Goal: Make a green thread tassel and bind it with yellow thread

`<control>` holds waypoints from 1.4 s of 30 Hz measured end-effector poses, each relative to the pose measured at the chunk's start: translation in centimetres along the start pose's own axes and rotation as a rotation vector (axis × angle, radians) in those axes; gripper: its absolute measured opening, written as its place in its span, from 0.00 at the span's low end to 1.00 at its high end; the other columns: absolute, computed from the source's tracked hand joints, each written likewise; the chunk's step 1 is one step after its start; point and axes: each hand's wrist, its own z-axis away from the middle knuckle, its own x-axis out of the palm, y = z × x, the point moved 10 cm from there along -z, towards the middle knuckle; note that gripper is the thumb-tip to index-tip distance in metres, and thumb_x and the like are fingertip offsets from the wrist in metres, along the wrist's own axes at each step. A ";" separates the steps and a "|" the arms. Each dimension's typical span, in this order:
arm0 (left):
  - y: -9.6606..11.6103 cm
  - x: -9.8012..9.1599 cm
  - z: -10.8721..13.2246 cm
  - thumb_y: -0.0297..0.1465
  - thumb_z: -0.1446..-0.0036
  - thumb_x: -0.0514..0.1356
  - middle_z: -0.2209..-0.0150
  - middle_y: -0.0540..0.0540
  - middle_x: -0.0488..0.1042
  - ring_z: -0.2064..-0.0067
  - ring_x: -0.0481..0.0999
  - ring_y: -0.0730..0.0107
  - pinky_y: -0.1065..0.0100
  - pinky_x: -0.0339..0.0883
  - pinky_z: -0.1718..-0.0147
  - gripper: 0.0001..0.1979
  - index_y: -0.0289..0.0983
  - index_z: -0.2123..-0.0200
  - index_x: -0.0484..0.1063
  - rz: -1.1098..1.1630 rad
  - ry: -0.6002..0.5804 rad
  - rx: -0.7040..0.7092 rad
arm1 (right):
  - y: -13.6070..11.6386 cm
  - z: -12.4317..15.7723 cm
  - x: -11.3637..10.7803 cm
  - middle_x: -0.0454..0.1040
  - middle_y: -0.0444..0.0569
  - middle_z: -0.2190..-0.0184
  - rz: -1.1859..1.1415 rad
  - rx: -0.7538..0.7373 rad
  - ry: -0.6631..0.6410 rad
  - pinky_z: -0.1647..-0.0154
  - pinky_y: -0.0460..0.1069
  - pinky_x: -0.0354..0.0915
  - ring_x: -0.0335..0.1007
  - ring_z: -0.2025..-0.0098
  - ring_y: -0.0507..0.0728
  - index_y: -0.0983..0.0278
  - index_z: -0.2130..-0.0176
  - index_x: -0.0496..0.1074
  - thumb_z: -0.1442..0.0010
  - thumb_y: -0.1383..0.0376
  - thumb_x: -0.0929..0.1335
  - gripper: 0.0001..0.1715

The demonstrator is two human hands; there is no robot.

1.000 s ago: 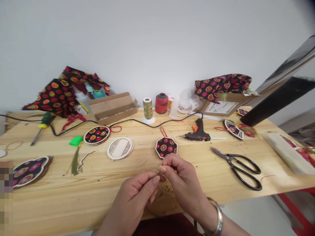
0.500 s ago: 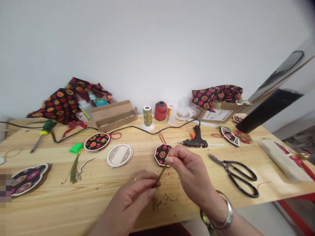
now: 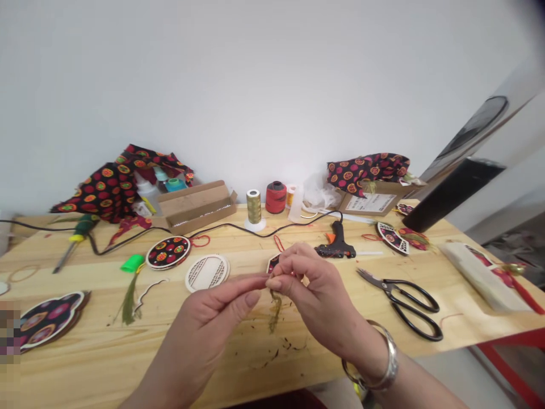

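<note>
Both hands meet over the middle of the wooden table [image 3: 128, 352]. My left hand [image 3: 213, 309] and my right hand [image 3: 310, 292] pinch the top of a small olive-green tassel [image 3: 275, 312], which hangs down between them. A silver bangle [image 3: 383, 366] sits on my right wrist. Just behind the fingers lies an octagonal ornament [image 3: 272, 262] covered in black patterned fabric, partly hidden by my right hand. A round wooden lattice disc [image 3: 207, 272] lies to its left.
Black scissors [image 3: 406, 304] and a black glue gun [image 3: 336, 247] with its cord lie to the right. Thread spools [image 3: 254, 205], an open cardboard box [image 3: 196, 205], patterned fabric [image 3: 110, 184], a screwdriver [image 3: 74, 241] and more fabric-covered ornaments [image 3: 168, 251] line the back and left.
Both hands rose from the tabletop and came together. The tassel, earlier held slanted between them, now hangs straight down from the pinched fingers. The camera view dropped slightly.
</note>
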 end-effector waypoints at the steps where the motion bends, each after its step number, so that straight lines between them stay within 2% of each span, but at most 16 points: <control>1: -0.2 0.1 0.0 0.37 0.49 0.63 0.60 0.51 0.82 0.51 0.74 0.57 0.63 0.62 0.49 0.11 0.51 0.61 0.80 0.022 0.006 -0.013 | 0.0 0.0 0.1 0.65 0.43 0.70 -0.013 0.005 0.001 0.61 0.48 0.60 0.62 0.63 0.52 0.62 0.73 0.70 0.43 0.68 0.69 0.07; 8: 0.4 0.3 0.4 0.34 0.52 0.65 0.65 0.51 0.83 0.58 0.77 0.57 0.65 0.66 0.55 0.09 0.50 0.65 0.81 0.023 0.039 -0.004 | 0.3 -0.1 0.6 0.62 0.43 0.69 -0.103 0.021 0.008 0.60 0.48 0.61 0.62 0.64 0.51 0.62 0.73 0.72 0.45 0.70 0.70 0.06; 16: -0.1 0.1 0.5 0.35 0.53 0.66 0.70 0.51 0.82 0.63 0.77 0.60 0.66 0.67 0.60 0.07 0.49 0.67 0.82 -0.013 0.059 -0.010 | 0.5 0.0 1.0 0.63 0.42 0.69 -0.129 0.043 -0.002 0.58 0.48 0.61 0.62 0.63 0.51 0.62 0.73 0.72 0.46 0.73 0.69 0.08; 21: 0.0 0.1 0.5 0.33 0.53 0.66 0.59 0.48 0.78 0.52 0.71 0.58 0.68 0.67 0.57 0.06 0.48 0.69 0.82 0.101 0.068 0.048 | 0.5 0.1 1.1 0.67 0.43 0.68 -0.199 0.069 -0.033 0.60 0.47 0.63 0.65 0.64 0.50 0.62 0.72 0.74 0.45 0.72 0.69 0.07; 26: -0.3 -0.8 0.5 0.33 0.53 0.66 0.52 0.49 0.68 0.50 0.66 0.62 0.71 0.65 0.57 0.03 0.44 0.74 0.81 0.084 0.137 0.119 | 2.5 0.7 1.7 0.76 0.46 0.63 -0.426 0.192 -0.030 0.57 0.49 0.66 0.71 0.60 0.52 0.60 0.56 0.73 0.37 0.62 0.62 0.14; 28: -0.4 -1.0 0.5 0.34 0.52 0.65 0.50 0.50 0.66 0.49 0.64 0.63 0.71 0.64 0.55 0.03 0.44 0.74 0.81 0.090 0.154 0.129 | 3.6 1.1 2.5 0.77 0.47 0.63 -0.510 0.262 -0.044 0.54 0.50 0.66 0.72 0.59 0.53 0.62 0.57 0.74 0.38 0.61 0.63 0.14; 31: -0.4 -1.1 0.5 0.33 0.51 0.65 0.49 0.51 0.65 0.45 0.61 0.63 0.73 0.63 0.54 0.03 0.44 0.73 0.81 0.160 0.174 0.137 | 3.9 1.7 3.9 0.77 0.46 0.63 -0.585 0.277 -0.093 0.53 0.50 0.65 0.72 0.58 0.53 0.60 0.59 0.76 0.39 0.62 0.64 0.12; 34: -1.0 -0.9 0.5 0.32 0.50 0.65 0.48 0.52 0.63 0.45 0.61 0.63 0.75 0.65 0.57 0.04 0.44 0.72 0.81 0.251 0.158 0.096 | 3.2 2.0 4.8 0.76 0.44 0.68 -0.636 0.243 -0.154 0.56 0.48 0.65 0.71 0.62 0.52 0.59 0.59 0.77 0.38 0.63 0.64 0.13; 37: -1.8 -0.9 0.5 0.31 0.49 0.64 0.48 0.52 0.64 0.44 0.59 0.65 0.78 0.63 0.57 0.04 0.43 0.70 0.81 0.306 0.159 0.044 | 2.9 2.4 5.3 0.73 0.41 0.72 -0.642 0.247 -0.202 0.61 0.45 0.64 0.68 0.67 0.49 0.58 0.60 0.77 0.40 0.67 0.65 0.11; 39: -2.4 -0.9 0.5 0.31 0.50 0.65 0.50 0.51 0.66 0.45 0.60 0.65 0.77 0.62 0.56 0.05 0.43 0.68 0.81 0.369 0.172 0.006 | 3.3 2.6 5.2 0.72 0.40 0.73 -0.633 0.274 -0.185 0.64 0.43 0.63 0.65 0.70 0.48 0.58 0.62 0.78 0.43 0.68 0.67 0.10; 42: -3.2 -0.4 0.5 0.32 0.52 0.67 0.50 0.49 0.67 0.52 0.66 0.66 0.74 0.65 0.58 0.06 0.41 0.67 0.81 0.478 0.156 -0.073 | 4.3 2.8 4.9 0.71 0.39 0.76 -0.576 0.315 -0.117 0.68 0.43 0.61 0.62 0.73 0.47 0.59 0.66 0.78 0.44 0.67 0.69 0.07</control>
